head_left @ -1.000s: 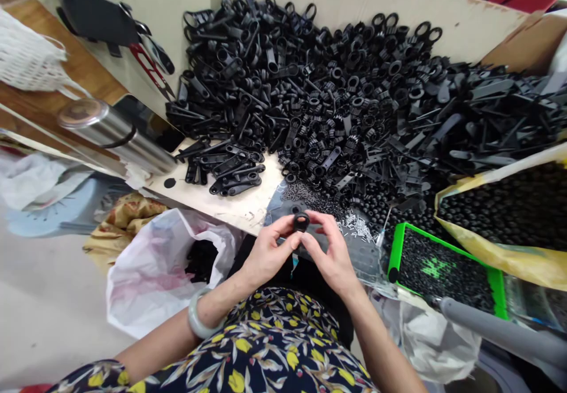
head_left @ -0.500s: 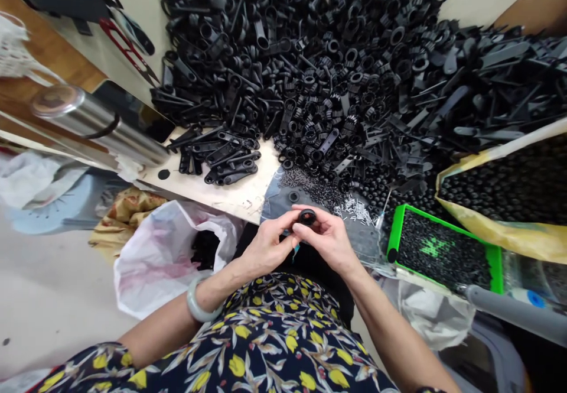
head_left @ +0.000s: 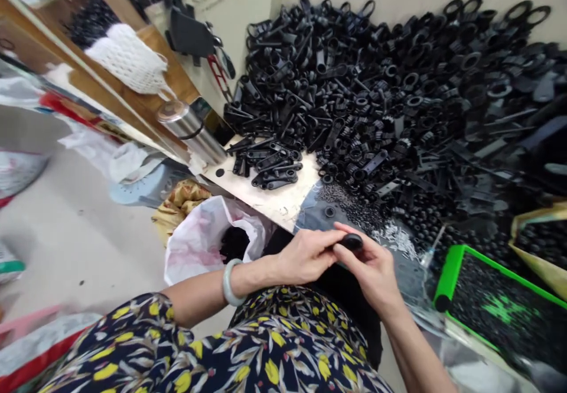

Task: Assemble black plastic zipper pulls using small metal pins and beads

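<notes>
My right hand point(head_left: 374, 272) grips a black plastic ring part point(head_left: 352, 241) between thumb and fingers, above the front edge of the worktable. My left hand point(head_left: 310, 254) is closed, its thumb and fingertips pressed together against the left side of the same part. The part is tilted, so its opening is hidden. Just beyond the hands, a small black washer-like ring point(head_left: 329, 211) lies on a grey mat point(head_left: 310, 210). Small silvery pins point(head_left: 396, 238) and a scatter of tiny dark pieces point(head_left: 349, 201) lie there too.
A big heap of black plastic parts point(head_left: 376, 97) covers the table's back. Black lever pieces point(head_left: 274, 165) and a steel flask point(head_left: 190, 130) stand left. A green tray point(head_left: 452, 269) of small black bits is at right. Below the edge hangs a white bag point(head_left: 190, 245).
The camera view has swung left, so everything sits further right. The ring part has been turned in my hands; its open hole showed before and is now out of sight.
</notes>
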Demonstrator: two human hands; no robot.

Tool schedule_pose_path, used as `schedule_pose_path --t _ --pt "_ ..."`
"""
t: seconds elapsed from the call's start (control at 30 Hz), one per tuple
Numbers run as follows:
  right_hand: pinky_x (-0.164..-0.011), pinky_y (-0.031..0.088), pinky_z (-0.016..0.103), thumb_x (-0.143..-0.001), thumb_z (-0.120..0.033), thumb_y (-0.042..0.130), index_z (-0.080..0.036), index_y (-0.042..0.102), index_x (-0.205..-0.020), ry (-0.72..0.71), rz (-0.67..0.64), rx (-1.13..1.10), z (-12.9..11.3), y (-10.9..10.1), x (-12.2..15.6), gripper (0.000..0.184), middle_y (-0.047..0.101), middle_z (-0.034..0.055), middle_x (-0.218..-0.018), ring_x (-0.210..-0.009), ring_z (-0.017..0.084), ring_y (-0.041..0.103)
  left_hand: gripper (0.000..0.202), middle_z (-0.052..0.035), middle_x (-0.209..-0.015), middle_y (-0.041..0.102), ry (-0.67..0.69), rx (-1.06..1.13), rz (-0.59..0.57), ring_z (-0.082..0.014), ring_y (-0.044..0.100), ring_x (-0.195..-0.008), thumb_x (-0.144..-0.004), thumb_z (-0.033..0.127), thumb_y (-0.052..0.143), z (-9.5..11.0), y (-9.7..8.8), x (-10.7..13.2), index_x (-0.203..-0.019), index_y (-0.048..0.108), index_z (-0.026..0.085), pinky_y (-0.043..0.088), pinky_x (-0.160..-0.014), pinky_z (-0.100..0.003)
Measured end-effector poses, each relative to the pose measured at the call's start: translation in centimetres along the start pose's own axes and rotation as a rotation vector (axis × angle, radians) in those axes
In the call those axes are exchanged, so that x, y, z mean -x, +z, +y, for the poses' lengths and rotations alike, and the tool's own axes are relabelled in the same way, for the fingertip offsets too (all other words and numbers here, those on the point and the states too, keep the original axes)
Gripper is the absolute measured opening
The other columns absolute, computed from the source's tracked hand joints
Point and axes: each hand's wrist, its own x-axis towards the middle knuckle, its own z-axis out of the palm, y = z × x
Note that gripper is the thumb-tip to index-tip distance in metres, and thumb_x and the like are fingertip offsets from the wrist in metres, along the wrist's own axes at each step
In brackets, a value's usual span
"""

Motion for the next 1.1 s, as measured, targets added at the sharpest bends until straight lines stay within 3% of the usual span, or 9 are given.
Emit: schedule_pose_path --t 0.13,0.33,0.47,0.57,0.67,0.77,0.83,0.93,1.1 --pt "-0.092 0.065 0.039 -0.084 -0.043 0.084 -0.025 0.081 -0.119 0.027 -0.105 -0.012 0.1 0.3 0.6 0.040 0.081 0.0069 -0.115 -0.101 0.027 0.078 0.029 -0.0039 -0.097 0.076 -0.107 0.243 -0.105 -0.0155 0.068 -0.080 -0.097 0.019 0.057 0.2 -0.2 1.0 -0.123 0.071 0.015 0.052 -0.073 -0.024" --pt "-0.111 0.056 0.046 -0.086 -0.045 0.083 -0.035 0.067 -0.141 -0.009 -0.105 -0.154 0.9 0.6 1.8 0.058 0.068 0.0049 -0.143 -0.126 0.027 0.068 0.026 -0.0077 -0.111 0.080 -0.143 0.506 0.125 -0.0215 0.075 -0.098 -0.094 0.026 0.070 -1.2 0.5 1.7 -0.119 0.071 0.019 0.057 -0.089 -0.031" --pt "-0.097 0.063 0.040 -0.097 -0.053 0.070 -0.037 0.065 -0.141 0.032 -0.025 -0.342 1.8 1.6 2.4 0.047 0.066 0.0067 -0.142 -0.120 0.023 0.068 0.017 -0.0094 -0.118 0.079 -0.149 0.790 0.263 -0.0275 0.069 -0.125 -0.093 0.034 0.075 -1.9 0.8 1.2 -0.105 0.070 0.023 0.052 -0.110 -0.044" --pt "-0.074 0.063 0.032 -0.101 -0.056 0.062 -0.026 0.077 -0.118 0.171 -0.086 -0.415 2.4 2.2 2.1 0.038 0.075 0.0060 -0.101 -0.083 0.017 0.071 0.018 -0.0099 -0.158 0.056 -0.064 0.623 0.173 -0.0327 0.043 -0.153 -0.090 0.040 0.078 -2.1 0.3 0.6 -0.095 0.074 0.023 0.030 -0.129 -0.053" --pt "-0.068 0.058 0.029 -0.097 -0.051 0.070 -0.024 0.079 -0.102 0.123 -0.017 -0.279 2.7 1.0 1.8 0.029 0.075 0.0024 -0.086 -0.071 0.015 0.068 0.023 -0.0100 -0.168 0.042 0.019 0.324 0.049 -0.0346 0.040 -0.154 -0.093 0.043 0.074 -2.8 -1.4 0.1 -0.105 0.077 0.023 0.033 -0.128 -0.054" --pt "-0.073 0.054 0.030 -0.099 -0.044 0.070 -0.025 0.079 -0.101 -0.111 0.147 0.202 2.8 -1.3 1.6 0.021 0.078 0.0040 -0.097 -0.081 0.017 0.070 0.030 -0.0140 -0.150 0.059 0.086 0.006 0.060 -0.0293 0.056 -0.139 -0.102 0.032 0.058 -4.2 -3.5 -1.0 -0.129 0.069 0.024 0.051 -0.112 -0.047" --pt "-0.077 0.051 0.032 -0.101 -0.040 0.067 -0.025 0.079 -0.101 -0.291 0.262 0.566 3.0 -2.2 1.2 0.019 0.079 0.0044 -0.100 -0.086 0.018 0.071 0.031 -0.0133 -0.132 0.067 0.151 -0.252 0.116 -0.0264 0.063 -0.124 -0.104 0.026 0.052 -5.3 -4.2 -2.5 -0.131 0.068 0.021 0.054 -0.106 -0.046" --pt "-0.080 0.045 0.036 -0.102 -0.041 0.067 -0.024 0.078 -0.102 -0.453 0.402 0.992 3.4 -2.3 0.2 0.020 0.081 0.0042 -0.098 -0.089 0.020 0.069 0.027 -0.0125 -0.118 0.069 0.292 -0.563 0.023 -0.0258 0.064 -0.108 -0.105 0.027 0.054 -6.7 -4.0 -5.3 -0.124 0.071 0.018 0.056 -0.097 -0.045" --pt "-0.083 0.044 0.040 -0.102 -0.044 0.066 -0.025 0.077 -0.111 -0.465 0.377 1.193 4.5 -2.2 -0.1 0.024 0.077 0.0073 -0.103 -0.094 0.024 0.062 0.026 -0.0057 -0.102 0.068 0.378 -0.636 -0.050 -0.0203 0.067 -0.092 -0.108 0.032 0.049 -7.7 -2.9 -7.3 -0.108 0.072 0.020 0.058 -0.082 -0.032"
